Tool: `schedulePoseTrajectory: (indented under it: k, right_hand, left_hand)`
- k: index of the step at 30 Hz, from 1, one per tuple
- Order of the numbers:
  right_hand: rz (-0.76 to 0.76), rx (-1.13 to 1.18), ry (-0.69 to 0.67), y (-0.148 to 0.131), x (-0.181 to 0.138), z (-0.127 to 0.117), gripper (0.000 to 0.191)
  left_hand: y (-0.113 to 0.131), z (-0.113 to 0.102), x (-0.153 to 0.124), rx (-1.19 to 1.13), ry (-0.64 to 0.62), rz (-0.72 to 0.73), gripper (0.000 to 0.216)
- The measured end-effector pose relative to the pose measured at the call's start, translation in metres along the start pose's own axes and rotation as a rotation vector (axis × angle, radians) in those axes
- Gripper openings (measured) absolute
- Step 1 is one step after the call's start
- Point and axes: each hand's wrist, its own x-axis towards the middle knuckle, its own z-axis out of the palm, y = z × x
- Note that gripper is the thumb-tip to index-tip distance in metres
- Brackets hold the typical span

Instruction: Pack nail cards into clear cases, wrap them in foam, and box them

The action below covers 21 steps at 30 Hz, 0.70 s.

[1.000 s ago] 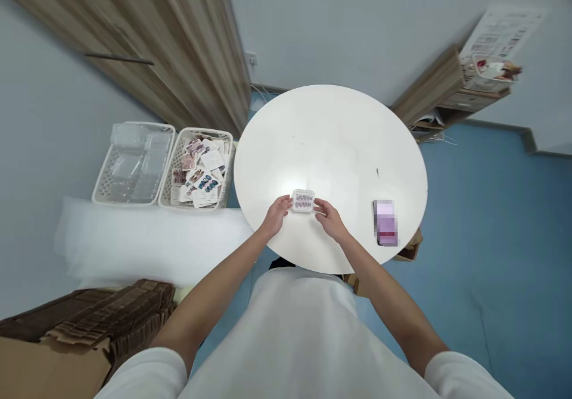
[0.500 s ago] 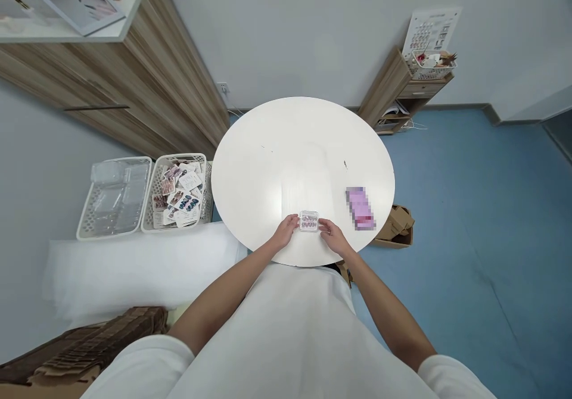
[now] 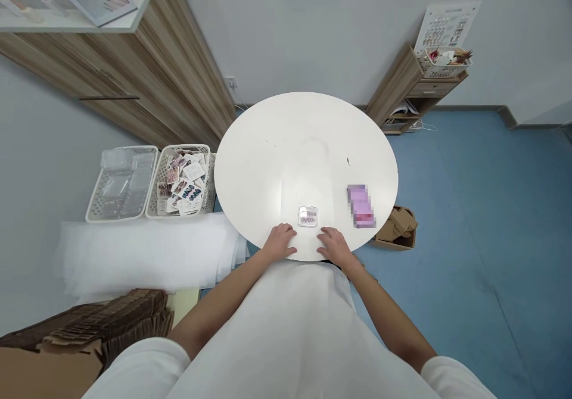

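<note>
A small clear plastic case (image 3: 308,216) with rows of pinkish press-on nails inside lies flat on the round white table (image 3: 304,131), near its front edge. My left hand (image 3: 279,241) rests on the tabletop just to the left and nearer to me, fingers apart and holding nothing. To the right, my right hand (image 3: 334,245) lies the same way, with thumb and fingers spread. Neither hand touches the case. A blurred-out purple object (image 3: 361,206) lies on the table to the right of my right hand.
Left of the table stand a basket of nail cards (image 3: 184,180) and a basket of clear plastic cases (image 3: 123,183). White sheets (image 3: 147,256) and brown cardboard (image 3: 111,324) lie nearer. A cardboard box (image 3: 396,228) sits on the floor at right. A wooden cabinet (image 3: 179,59) stands back left.
Both hands have let go of the clear case and drawn back toward me onto the table. The case stays on the tabletop. The whole view has shifted slightly.
</note>
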Motion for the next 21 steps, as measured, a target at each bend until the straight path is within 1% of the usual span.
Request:
schedulePoseTrajectory:
  k: [4,7,10,12,14,15,18,21]
  right_hand:
    - [-0.099,-0.129,0.004,0.004,0.001,0.001,0.013]
    - [-0.12,-0.171,-0.008,0.003,0.008,-0.002,0.017]
    - [-0.061,-0.126,-0.034,0.001,0.016,-0.009,0.018]
    - [-0.006,-0.068,-0.067,-0.001,0.021,-0.016,0.018]
    - [0.025,-0.016,-0.115,-0.001,0.025,-0.024,0.018]
    - [0.036,0.008,-0.135,-0.002,0.026,-0.028,0.018]
    - [0.09,0.094,-0.168,-0.002,0.029,-0.036,0.02]
    - [0.144,0.192,-0.187,-0.003,0.03,-0.039,0.021]
  left_hand:
    - [-0.007,0.005,-0.009,0.078,0.004,0.051,0.025]
    - [-0.008,0.007,-0.011,0.1,0.026,0.067,0.016]
    - [-0.006,0.007,-0.012,0.104,0.06,0.047,0.025]
    - [-0.003,0.007,-0.011,0.103,0.076,0.01,0.027]
    - [-0.001,0.006,-0.008,0.091,0.091,-0.058,0.018]
    - [0.0,0.006,-0.006,0.074,0.106,-0.103,0.017]
    - [0.004,0.001,0.0,-0.019,0.149,-0.217,0.021]
    - [0.008,-0.005,0.003,-0.112,0.161,-0.26,0.021]
